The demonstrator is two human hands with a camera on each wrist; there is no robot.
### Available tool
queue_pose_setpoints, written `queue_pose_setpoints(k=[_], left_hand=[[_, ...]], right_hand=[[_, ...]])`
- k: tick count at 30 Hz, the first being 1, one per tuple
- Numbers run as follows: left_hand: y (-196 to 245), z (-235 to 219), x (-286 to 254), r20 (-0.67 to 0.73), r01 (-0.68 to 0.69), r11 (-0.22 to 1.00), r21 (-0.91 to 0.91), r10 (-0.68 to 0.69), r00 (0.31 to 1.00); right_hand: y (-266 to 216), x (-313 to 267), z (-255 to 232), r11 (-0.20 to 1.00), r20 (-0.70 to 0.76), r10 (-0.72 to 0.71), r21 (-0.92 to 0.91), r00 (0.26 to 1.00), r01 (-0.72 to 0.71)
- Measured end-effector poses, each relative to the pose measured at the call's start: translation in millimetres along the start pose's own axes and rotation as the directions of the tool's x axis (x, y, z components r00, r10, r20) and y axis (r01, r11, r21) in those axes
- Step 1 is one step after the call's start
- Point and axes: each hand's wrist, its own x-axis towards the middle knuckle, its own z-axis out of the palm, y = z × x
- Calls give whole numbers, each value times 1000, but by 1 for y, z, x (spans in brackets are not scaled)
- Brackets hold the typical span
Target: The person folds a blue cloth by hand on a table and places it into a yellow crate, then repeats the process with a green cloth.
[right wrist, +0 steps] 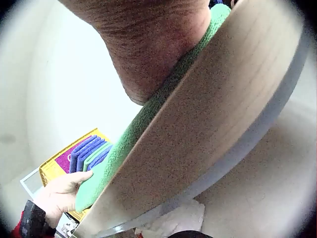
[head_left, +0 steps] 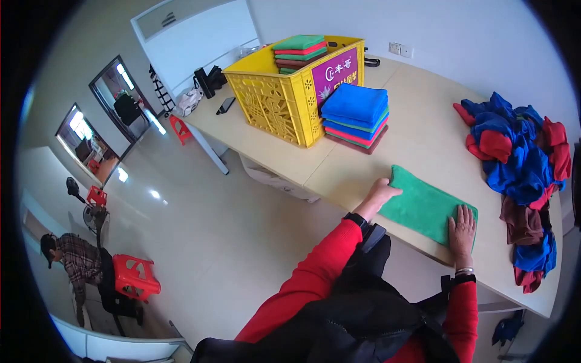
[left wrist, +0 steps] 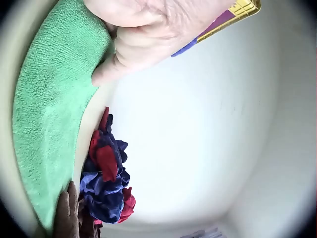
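A green towel (head_left: pixel 423 209), folded into a long strip, lies along the table's front edge. At its left end my left hand (head_left: pixel 381 193) grips the edge, with the thumb over the cloth; the right wrist view has this hand (right wrist: pixel 63 191) at the towel's far end. My right hand (head_left: pixel 463 233) rests on the other end, fingers straight and palm down. In the left wrist view the green pile (left wrist: pixel 59 99) fills the left side, beneath my left hand (left wrist: pixel 148 29). Beyond the towel stands a neat stack of folded towels (head_left: pixel 356 112), blue on top.
A yellow crate (head_left: pixel 275 112) holding folded towels (head_left: pixel 299 43) stands behind the stack. To the right lies a loose heap of blue, red and brown cloths (head_left: pixel 514 151). A phone (head_left: pixel 226 106) lies left of the crate. Another person (head_left: pixel 85 260) bends near a red stool (head_left: pixel 134 277).
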Motion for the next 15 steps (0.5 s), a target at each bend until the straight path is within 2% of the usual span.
queue_pose_setpoints(k=[2,6,10,15], left_hand=[[7,-4,-11,39,5,985,-170,2,999],[3,-10,-21,84,-35,950,-309,64,994],[9,-15,-34,128,12,943,-332,33,991],[11,-21,-42,124,4,948,-319,37,992]], right_hand=[[-1,4,0,1000,0,-10,-9,1000,10],[1,1,2,1000,9,-19,-3,1000,19],[-5,-4,-8,1000,28,1,0,1000,-1],[-9,-6,-5,997,-20,-27,73,999,29]])
